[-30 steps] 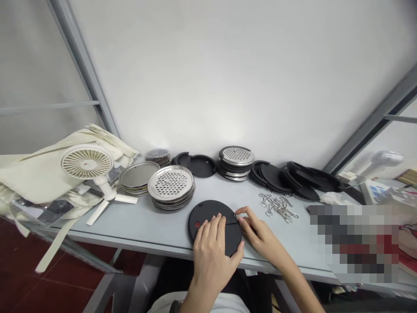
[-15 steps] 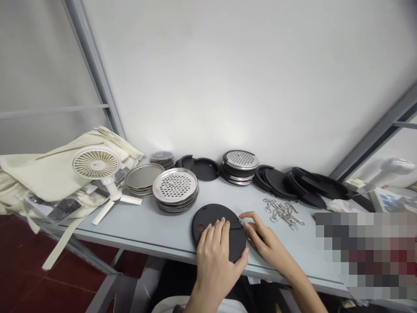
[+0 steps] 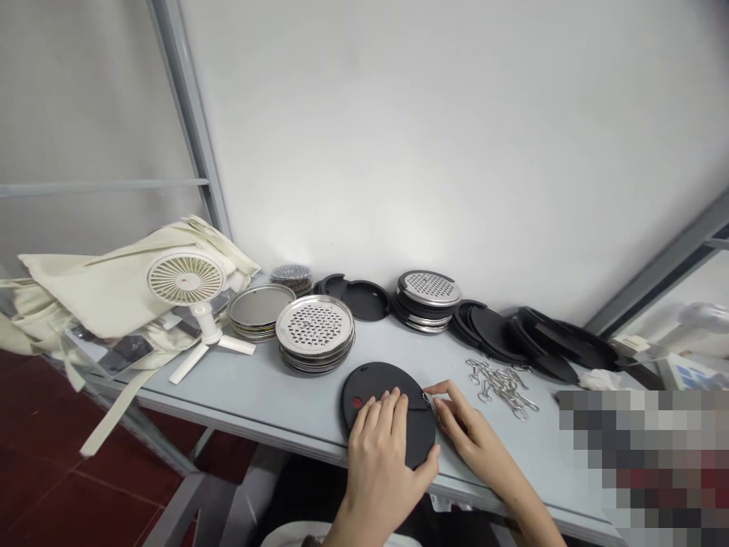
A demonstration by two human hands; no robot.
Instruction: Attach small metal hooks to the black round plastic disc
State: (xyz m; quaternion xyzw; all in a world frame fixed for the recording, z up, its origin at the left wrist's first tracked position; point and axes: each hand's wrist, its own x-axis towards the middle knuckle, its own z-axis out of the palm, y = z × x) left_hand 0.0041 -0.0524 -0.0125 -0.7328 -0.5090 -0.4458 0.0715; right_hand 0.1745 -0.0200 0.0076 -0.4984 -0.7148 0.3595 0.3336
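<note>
One black disc point(image 3: 367, 384) lies on the worktop point(image 3: 239, 391), pressed flat and kept from sliding by the spread left hand point(image 3: 379, 463), while a small metal clip point(image 3: 427, 397) is pinched at its slit by the right hand point(image 3: 461, 425); more clips point(image 3: 501, 387) lie just right of the disc.

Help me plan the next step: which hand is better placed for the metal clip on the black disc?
Probably the right hand: its fingertips are at the metal clip, while the left hand lies flat on the black disc.
</note>
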